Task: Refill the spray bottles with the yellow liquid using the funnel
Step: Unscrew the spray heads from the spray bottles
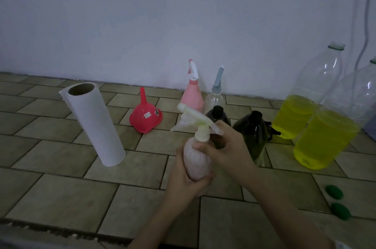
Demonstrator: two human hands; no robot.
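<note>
while unscrewing, left hand (184, 175) wraps the pale spray bottle (196, 162) body above the tiled table (61, 198); right hand (225, 145) fingers curl at the collar under its sprayer head (195, 119). could slip and topple the dark bottles (253, 133) just behind.

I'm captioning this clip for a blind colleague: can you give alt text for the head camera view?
Two hands hold a pale spray bottle over a tiled counter: the left hand grips its body, the right hand its neck. Behind stand a red funnel, a paper towel roll, more spray bottles and two large bottles of yellow liquid.
</note>
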